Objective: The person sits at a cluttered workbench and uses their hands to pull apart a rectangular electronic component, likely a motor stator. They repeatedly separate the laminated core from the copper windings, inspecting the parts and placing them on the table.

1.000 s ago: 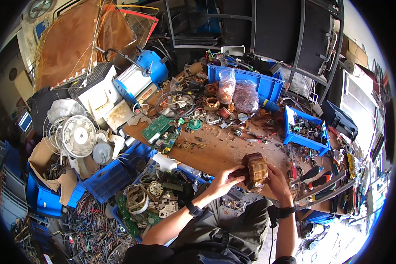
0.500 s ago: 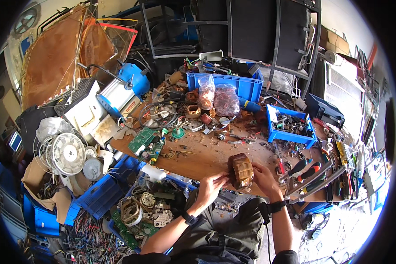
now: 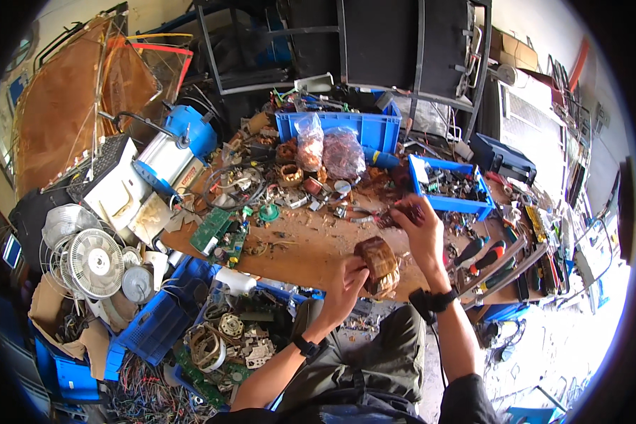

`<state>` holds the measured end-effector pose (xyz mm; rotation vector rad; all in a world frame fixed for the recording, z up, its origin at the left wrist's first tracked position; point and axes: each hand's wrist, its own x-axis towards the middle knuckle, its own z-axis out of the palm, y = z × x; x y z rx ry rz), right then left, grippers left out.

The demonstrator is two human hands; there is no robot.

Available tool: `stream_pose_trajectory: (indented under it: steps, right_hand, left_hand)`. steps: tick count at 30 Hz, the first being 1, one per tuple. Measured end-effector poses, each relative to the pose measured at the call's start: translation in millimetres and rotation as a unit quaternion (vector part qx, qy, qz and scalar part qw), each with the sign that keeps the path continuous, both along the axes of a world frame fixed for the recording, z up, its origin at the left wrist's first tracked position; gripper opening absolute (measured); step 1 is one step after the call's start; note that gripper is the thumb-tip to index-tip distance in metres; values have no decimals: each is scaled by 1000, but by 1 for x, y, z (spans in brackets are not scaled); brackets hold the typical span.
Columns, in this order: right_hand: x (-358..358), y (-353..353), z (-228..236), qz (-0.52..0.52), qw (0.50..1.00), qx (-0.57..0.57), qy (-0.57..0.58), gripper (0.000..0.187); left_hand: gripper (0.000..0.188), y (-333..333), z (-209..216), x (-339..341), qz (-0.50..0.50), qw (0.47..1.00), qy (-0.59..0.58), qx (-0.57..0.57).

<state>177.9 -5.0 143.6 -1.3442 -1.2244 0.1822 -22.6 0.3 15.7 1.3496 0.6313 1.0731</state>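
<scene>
A brown copper-wound motor coil (image 3: 378,266), block-like with banded sides, hangs over the near edge of the workbench. My left hand (image 3: 348,286) grips its left side, thumb and fingers closed on it. Further out, my right hand (image 3: 420,230) is over the bench with its fingers curled together. Its fingertips are beside pliers (image 3: 357,215) lying among small scraps. Something dark and reddish shows at those fingertips, too unclear to name.
A blue crate (image 3: 452,201) of small parts stands beyond my right hand; screwdrivers (image 3: 484,260) lie to the right. Behind are bagged copper scraps (image 3: 344,154) and a larger blue bin (image 3: 367,127). Circuit boards (image 3: 215,230) lie left, a fan (image 3: 95,263) beyond.
My right hand has left the coil and moved forward over the bench toward the pliers. My left hand keeps the coil, now alone. The whole view has shifted slightly.
</scene>
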Motion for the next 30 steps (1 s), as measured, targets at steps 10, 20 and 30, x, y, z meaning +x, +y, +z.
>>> stream_pose_trajectory:
  steps: [10,20,30]
  right_hand:
    - [-72,-29,33,55,945,-191,-262,40]
    - [-24,-49,-28,139,966,-143,-165,95]
    - [-34,-49,-63,37,967,-206,-146,107]
  left_hand:
    - [79,5,15,-10,-13,999,-39,32]
    - [27,20,-13,-51,56,956,216,191]
    - [40,-10,3,-51,126,765,471,421]
